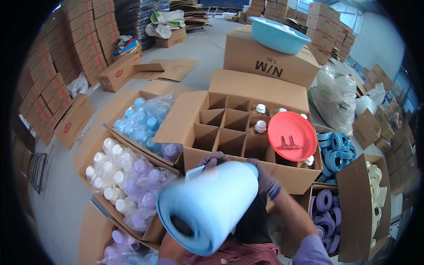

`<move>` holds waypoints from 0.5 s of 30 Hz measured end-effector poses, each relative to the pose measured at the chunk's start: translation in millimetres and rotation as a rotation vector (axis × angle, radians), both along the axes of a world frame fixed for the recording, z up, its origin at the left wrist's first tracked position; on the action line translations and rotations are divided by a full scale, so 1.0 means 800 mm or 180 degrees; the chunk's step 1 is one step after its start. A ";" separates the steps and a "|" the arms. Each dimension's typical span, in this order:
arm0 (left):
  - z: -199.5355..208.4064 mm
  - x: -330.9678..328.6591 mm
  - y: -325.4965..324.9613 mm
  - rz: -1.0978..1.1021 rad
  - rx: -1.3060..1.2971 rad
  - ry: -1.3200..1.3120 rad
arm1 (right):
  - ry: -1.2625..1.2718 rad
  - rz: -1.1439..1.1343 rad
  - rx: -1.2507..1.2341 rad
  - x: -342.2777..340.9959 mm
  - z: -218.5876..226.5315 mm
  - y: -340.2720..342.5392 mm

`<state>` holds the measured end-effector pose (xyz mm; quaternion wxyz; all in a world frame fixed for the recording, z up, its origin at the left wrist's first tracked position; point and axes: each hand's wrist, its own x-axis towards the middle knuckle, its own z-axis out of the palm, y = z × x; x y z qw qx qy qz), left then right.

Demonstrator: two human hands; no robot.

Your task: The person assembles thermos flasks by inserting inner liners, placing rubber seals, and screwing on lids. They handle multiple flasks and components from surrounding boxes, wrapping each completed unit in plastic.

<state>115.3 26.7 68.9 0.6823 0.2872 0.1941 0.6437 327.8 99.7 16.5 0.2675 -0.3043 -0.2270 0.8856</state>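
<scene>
— Pale blue plastic jug body, wide open base turned toward the camera, held tilted in front of the chest, just short of the divided brown cardboard carton.
— Gripped how?
— Right hand, in a purple glove, wrapped round the upper end, fingers closed on it. Left hand mostly hidden behind the top; only gloved fingertips showing, curled at the handle end (whether clamped or merely resting, impossible to tell).
— Risks?
— Smooth, rounded plastic under gloves: likely to slip if the grip loosens, then drop onto the carton's front flap or roll down toward the open box of white and lilac inner flasks on the left, packed in thin clear bags.
— Anything else nearby?
— Round red plastic lid lying loose across cells of the carton, over white-capped flasks. Easily knocked by a swinging elbow; could slide off and strike those caps.
— And the dividers?
— Thin card, liable to bend or crush under a jug lowered askew, jamming the cell.
</scene>
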 end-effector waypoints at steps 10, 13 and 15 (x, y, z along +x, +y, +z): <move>-0.095 -0.036 -0.109 0.1050 0.2224 0.4093 | -0.3078 0.4373 0.6558 -0.041 0.100 -0.002; -0.111 -0.132 -0.085 0.0990 0.2540 0.5175 | -0.2099 0.3355 0.3394 -0.030 0.125 0.023; -0.081 -0.171 -0.020 0.1989 0.1947 0.5044 | -0.2839 0.3463 0.3271 -0.035 0.132 0.032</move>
